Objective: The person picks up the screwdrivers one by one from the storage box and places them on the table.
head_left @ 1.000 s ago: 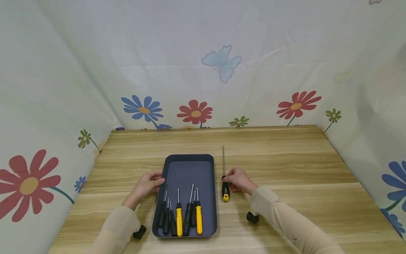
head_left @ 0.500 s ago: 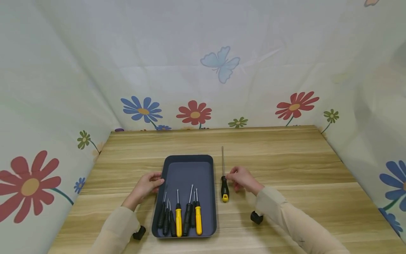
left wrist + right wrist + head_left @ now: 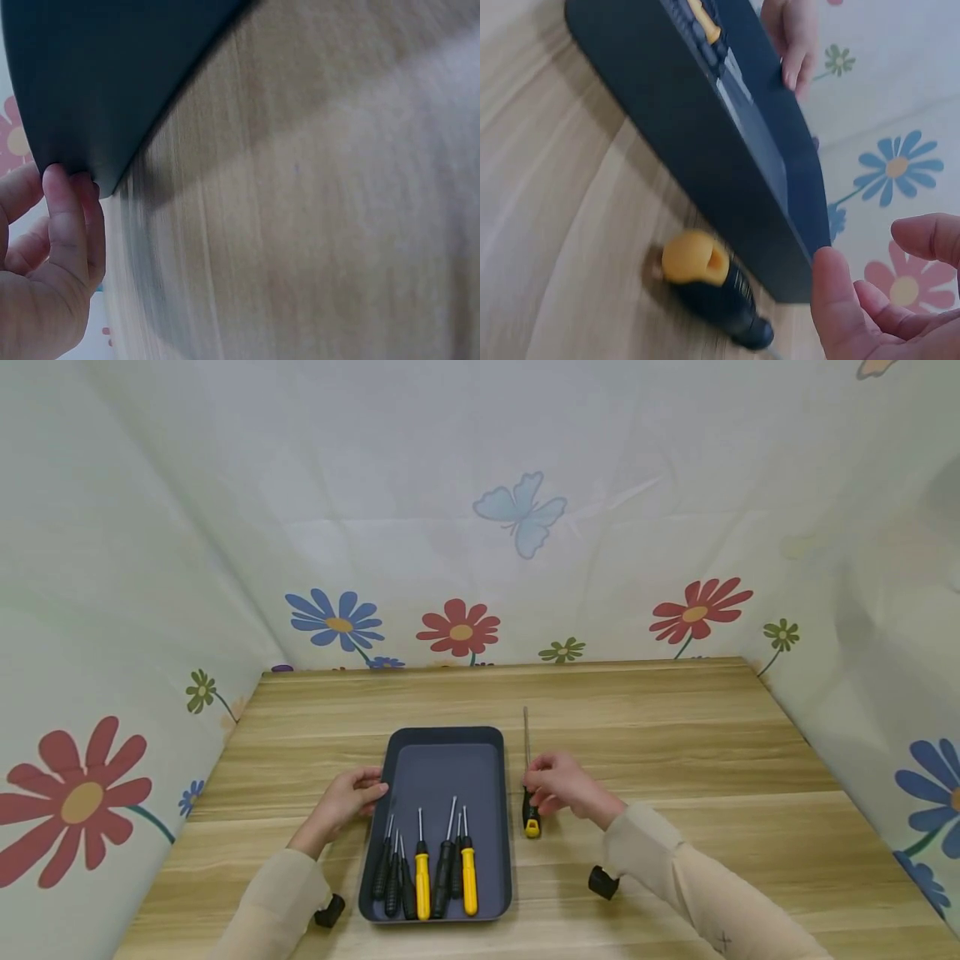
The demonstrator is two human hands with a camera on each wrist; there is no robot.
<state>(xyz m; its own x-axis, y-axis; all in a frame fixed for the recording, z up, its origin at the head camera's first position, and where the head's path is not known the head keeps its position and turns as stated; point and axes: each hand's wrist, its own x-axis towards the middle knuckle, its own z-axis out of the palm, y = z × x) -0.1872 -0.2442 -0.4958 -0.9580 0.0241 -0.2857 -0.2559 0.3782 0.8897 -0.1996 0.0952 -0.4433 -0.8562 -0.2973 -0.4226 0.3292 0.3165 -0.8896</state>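
Note:
A dark grey tray (image 3: 450, 768) lies on the table, with several small screwdrivers in its near half, some black-handled, others yellow-handled (image 3: 423, 885). My left hand (image 3: 345, 802) holds the tray's left rim; fingertips (image 3: 60, 184) touch the outer wall in the left wrist view. To the right of the tray lies a larger screwdriver (image 3: 531, 818) with a black handle, yellow end and long shaft pointing away. Over the upper part of its handle is my right hand (image 3: 570, 789). In the right wrist view, the thumb and fingers (image 3: 832, 292) stand apart, with nothing between them.
The wood-grain table (image 3: 675, 735) reaches back to a white curtain (image 3: 600, 577) printed with flowers and a butterfly. Curtain also hangs along both sides. A black wrist piece (image 3: 603, 882) hangs under the right sleeve and another (image 3: 330, 911) under the left.
My right hand drew slightly away from the screwdriver's handle to the right, then came back over it. The left hand, the tray and the screwdriver have stayed in place.

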